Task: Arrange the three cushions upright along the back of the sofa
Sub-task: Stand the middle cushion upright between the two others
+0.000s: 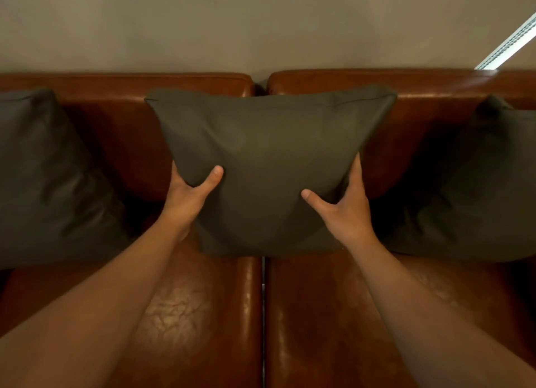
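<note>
A dark grey middle cushion stands upright against the brown leather sofa back, over the gap between the two back pads. My left hand grips its lower left side, thumb on the front. On the lower right side my right hand holds it the same way. A left cushion leans upright against the back at the far left. At the far right a right cushion leans against the back too, partly cut off by the frame edge.
The sofa's two seat pads stretch toward me, split by a seam in the middle. A plain beige wall rises behind the sofa. A white strip runs diagonally at the upper right.
</note>
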Demonstrator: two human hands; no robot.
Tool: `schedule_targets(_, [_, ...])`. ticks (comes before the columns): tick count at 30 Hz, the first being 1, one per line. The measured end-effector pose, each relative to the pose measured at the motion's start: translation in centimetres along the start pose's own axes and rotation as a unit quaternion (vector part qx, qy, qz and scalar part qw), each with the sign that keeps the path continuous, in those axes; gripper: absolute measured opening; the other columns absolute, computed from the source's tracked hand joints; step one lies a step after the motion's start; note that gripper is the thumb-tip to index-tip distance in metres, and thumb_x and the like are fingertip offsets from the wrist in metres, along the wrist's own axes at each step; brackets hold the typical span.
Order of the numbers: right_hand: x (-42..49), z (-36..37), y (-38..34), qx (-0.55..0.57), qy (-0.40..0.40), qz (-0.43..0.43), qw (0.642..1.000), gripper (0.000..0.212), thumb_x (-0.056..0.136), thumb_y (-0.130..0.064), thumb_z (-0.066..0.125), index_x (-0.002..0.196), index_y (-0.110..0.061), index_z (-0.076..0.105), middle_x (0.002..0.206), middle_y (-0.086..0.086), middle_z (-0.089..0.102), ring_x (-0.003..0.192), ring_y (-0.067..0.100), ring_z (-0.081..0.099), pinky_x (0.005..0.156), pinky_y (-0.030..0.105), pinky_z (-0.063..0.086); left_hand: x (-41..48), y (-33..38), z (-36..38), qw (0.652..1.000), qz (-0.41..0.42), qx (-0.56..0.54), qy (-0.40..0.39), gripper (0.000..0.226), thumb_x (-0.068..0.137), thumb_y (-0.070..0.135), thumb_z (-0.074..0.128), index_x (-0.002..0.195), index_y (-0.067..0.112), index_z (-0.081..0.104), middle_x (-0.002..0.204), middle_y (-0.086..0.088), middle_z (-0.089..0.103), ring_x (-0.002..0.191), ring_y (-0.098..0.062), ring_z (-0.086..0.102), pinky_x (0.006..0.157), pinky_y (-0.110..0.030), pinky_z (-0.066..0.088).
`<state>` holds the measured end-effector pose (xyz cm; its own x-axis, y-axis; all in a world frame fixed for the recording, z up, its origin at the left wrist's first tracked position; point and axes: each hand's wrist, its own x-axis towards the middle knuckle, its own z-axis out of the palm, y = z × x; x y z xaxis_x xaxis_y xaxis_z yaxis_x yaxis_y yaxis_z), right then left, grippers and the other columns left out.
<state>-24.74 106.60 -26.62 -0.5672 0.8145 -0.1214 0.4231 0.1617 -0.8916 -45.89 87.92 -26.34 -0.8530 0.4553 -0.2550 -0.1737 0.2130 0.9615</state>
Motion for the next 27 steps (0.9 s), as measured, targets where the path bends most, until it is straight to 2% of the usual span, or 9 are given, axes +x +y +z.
schedule_targets(3, [1.2,0.4,-0.5,-0.043,-0.027,0.038,0.998,0.126,0.071,-0.056,0.08,0.158,-0.037,-0.009,0.169,-0.001,0.006,0.153,0.026,0.015,0.121,0.052,0.025,1.0,0.3,-0.1,1.0,-0.021,0.006,-0.012,0.1,0.059,0.06,0.086,0.144,0.038,0.038,0.133,0.019,0.06,0.121,-0.001,0.058,0.111,-0.038,0.045])
schedule_targets(5, [1.3,0.2,-0.4,-0.038,-0.031,0.041,0.998,0.127,0.071,-0.055,0.081,0.158,-0.037,-0.011,0.169,-0.001,0.003,0.154,0.026,0.013,0.121,0.051,0.024,1.3,0.6,0.1,0.999,-0.034,-0.004,-0.026,0.103,0.055,0.061,0.088,0.142,0.041,0.037,0.133,0.02,0.06,0.122,-0.002,0.058,0.111,-0.04,0.045])
schedule_targets(8, [0.3,-0.1,0.7,-0.015,-0.015,0.039,0.999,0.128,0.067,-0.056,0.082,0.158,-0.037,-0.006,0.168,-0.007,0.009,0.153,0.02,0.017,0.121,0.049,0.027,0.3,0.0,-0.4,0.999,-0.041,-0.016,-0.012,0.111,0.051,0.064,0.089,0.147,0.039,0.038,0.137,0.018,0.059,0.125,-0.005,0.058,0.111,-0.041,0.045])
schedule_targets(11, [-0.8,0.2,2.1,0.005,0.003,0.105,0.994,0.133,0.061,-0.061,0.083,0.158,-0.037,-0.004,0.167,-0.007,0.016,0.151,0.02,0.023,0.119,0.05,0.031,-1.6,-1.3,-0.7,0.994,-0.104,-0.032,-0.009,0.121,0.046,0.07,0.087,0.151,0.045,0.031,0.14,0.017,0.054,0.128,-0.013,0.055,0.11,-0.048,0.045])
schedule_targets(14, [-1.2,0.9,2.9,0.077,-0.024,0.135,0.988,0.126,0.064,-0.056,0.083,0.157,-0.043,-0.001,0.159,-0.009,0.035,0.143,0.019,0.04,0.113,0.051,0.041,-2.2,-1.5,0.0,0.986,-0.142,-0.083,-0.028,0.096,0.06,0.059,0.083,0.145,0.048,0.039,0.135,0.019,0.059,0.125,-0.015,0.057,0.105,-0.057,0.047])
schedule_targets(16, [-1.0,1.2,3.1,0.115,-0.032,0.14,0.983,0.118,0.07,-0.046,0.084,0.156,-0.046,0.004,0.154,-0.012,0.043,0.138,0.016,0.046,0.11,0.05,0.044,-2.0,-1.3,0.2,0.985,-0.136,-0.102,-0.029,0.09,0.064,0.055,0.081,0.144,0.045,0.041,0.133,0.018,0.061,0.123,-0.014,0.06,0.104,-0.057,0.047])
schedule_targets(19, [-0.9,1.3,3.3,0.135,-0.039,0.141,0.98,0.113,0.072,-0.042,0.084,0.156,-0.047,0.008,0.154,-0.012,0.043,0.138,0.016,0.046,0.11,0.05,0.044,-2.2,-1.7,-0.2,0.988,-0.122,-0.088,-0.033,0.099,0.059,0.059,0.083,0.146,0.045,0.039,0.136,0.017,0.06,0.125,-0.015,0.058,0.105,-0.057,0.047])
schedule_targets(24, [0.6,1.7,3.1,0.105,-0.058,0.156,0.98,0.12,0.079,-0.039,0.081,0.156,-0.041,-0.011,0.164,-0.006,0.026,0.146,0.022,0.034,0.116,0.05,0.037,-1.2,-2.3,0.4,0.991,-0.121,-0.061,-0.009,0.112,0.048,0.066,0.087,0.146,0.048,0.036,0.136,0.017,0.06,0.124,-0.014,0.059,0.105,-0.053,0.048])
schedule_targets(27, [-0.3,2.0,2.6,0.08,-0.013,0.175,0.981,0.123,0.075,-0.045,0.082,0.157,-0.04,-0.01,0.164,-0.005,0.025,0.146,0.022,0.035,0.116,0.048,0.037,-1.4,-2.4,0.7,0.99,-0.124,-0.057,0.02,0.12,0.052,0.066,0.086,0.154,0.046,0.024,0.146,0.012,0.053,0.129,-0.015,0.056,0.11,-0.047,0.046])
